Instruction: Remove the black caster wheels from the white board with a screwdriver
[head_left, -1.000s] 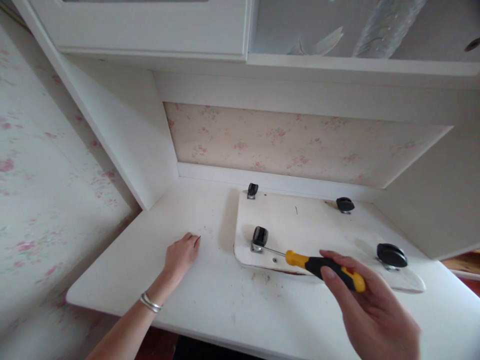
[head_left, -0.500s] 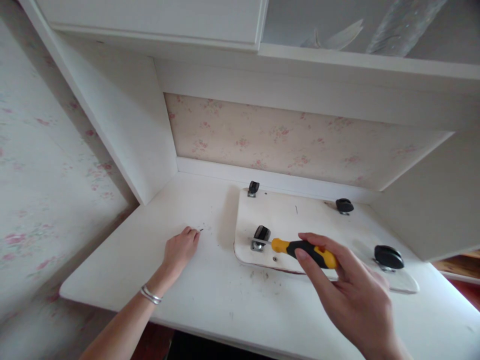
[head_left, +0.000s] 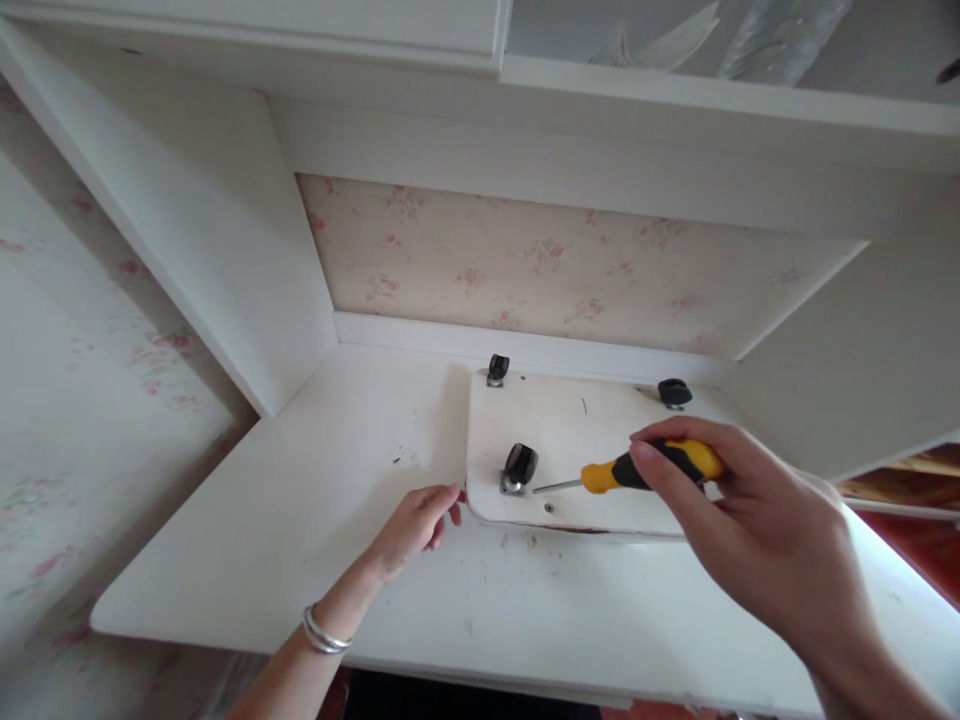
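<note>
A white board [head_left: 592,440] with black caster wheels lies upside down on a white desk [head_left: 315,560]. My right hand [head_left: 757,540] grips a yellow and black screwdriver [head_left: 637,470]. Its metal tip points left at the base of the near-left caster [head_left: 519,468]. My left hand [head_left: 417,525], with bracelets at the wrist, rests on the desk. Its curled fingertips reach the board's left edge, and I cannot make out anything in them. Two more casters stand at the board's far side, one at the left [head_left: 497,368] and one at the right [head_left: 674,392].
The desk sits in a white alcove with floral wallpaper [head_left: 555,265] behind and a shelf [head_left: 675,80] above. A white side panel [head_left: 195,240] closes the left. A small dark speck [head_left: 396,461] lies on the desk. Reddish floor [head_left: 915,530] shows at the right.
My left hand has slid right across the desk, from beside the dark speck to the board's left edge. My right hand has lifted the screwdriver's handle, its tip staying near the near-left caster.
</note>
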